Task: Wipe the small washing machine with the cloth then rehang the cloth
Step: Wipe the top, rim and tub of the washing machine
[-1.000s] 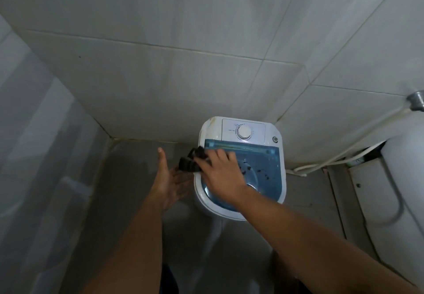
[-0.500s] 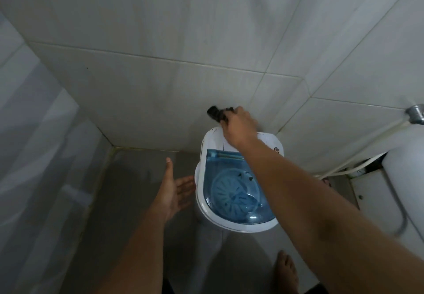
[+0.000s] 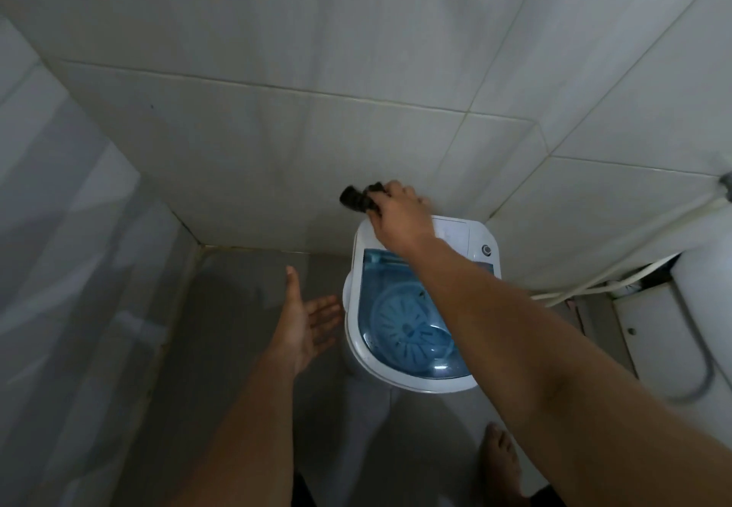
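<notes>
Cloth at the washer's back edge
Right hand (image 3: 400,215) still pinches the dark cloth (image 3: 357,198) above the washing machine (image 3: 481,243); left hand (image 3: 305,318) stays spread; no writing legible.

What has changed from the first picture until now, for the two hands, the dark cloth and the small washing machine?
The right hand carried the bunched dark cloth from the transparent blue lid back to the rear left corner of the small white washing machine, by the tiled wall, without letting go. Its arm now crosses the lid. The left hand stayed open and empty beside the machine, which did not move.
</notes>
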